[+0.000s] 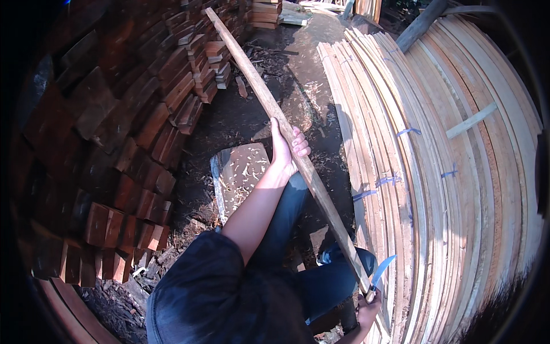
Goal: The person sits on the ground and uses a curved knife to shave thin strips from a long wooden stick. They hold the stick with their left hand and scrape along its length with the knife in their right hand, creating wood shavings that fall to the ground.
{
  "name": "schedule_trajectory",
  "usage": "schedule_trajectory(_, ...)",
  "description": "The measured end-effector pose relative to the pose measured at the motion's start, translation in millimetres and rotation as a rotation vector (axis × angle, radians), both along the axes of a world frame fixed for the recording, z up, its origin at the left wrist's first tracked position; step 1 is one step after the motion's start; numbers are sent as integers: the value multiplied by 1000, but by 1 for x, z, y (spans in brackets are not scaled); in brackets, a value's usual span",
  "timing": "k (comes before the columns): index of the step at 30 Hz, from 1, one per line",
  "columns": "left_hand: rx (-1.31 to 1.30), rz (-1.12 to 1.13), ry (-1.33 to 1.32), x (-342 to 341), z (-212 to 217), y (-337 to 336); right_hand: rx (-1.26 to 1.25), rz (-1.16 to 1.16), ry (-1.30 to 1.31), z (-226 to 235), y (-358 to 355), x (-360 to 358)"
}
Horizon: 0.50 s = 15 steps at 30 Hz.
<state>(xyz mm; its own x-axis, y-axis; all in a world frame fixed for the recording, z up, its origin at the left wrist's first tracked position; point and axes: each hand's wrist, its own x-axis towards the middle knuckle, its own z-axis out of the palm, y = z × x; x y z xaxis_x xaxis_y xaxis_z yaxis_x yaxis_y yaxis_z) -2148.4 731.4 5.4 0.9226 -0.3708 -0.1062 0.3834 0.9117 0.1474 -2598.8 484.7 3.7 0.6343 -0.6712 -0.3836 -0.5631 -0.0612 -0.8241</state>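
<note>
A long, slim wooden pole [246, 66] slants across my lap, from the upper left down to the lower right. My left hand [282, 148] is wrapped round it near its middle, thumb on one side and fingers on the other. At the pole's lower end my right hand [368, 311] is closed round the handle of a knife [384, 269]. The knife's curved blade points up and to the right, beside the pole. Whether the cutting edge touches the wood I cannot tell. Part of the handle is hidden by my fingers.
Stacked reddish wood blocks [106, 225] form a wall on my left. Long pale wooden strips [395, 172], some tied with blue bands, lie close on my right. A flat slab [243, 172] strewn with shavings rests on the dirt ground [275, 69] ahead.
</note>
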Motion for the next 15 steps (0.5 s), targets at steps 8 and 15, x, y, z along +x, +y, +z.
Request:
schedule_trajectory(8,256,-20,203,40,-12,-20,-129,-41,-28,43,39,8)
schedule_trajectory(15,1079,-532,-49,79,-61,-29,-576,68,-3,62,40,-1)
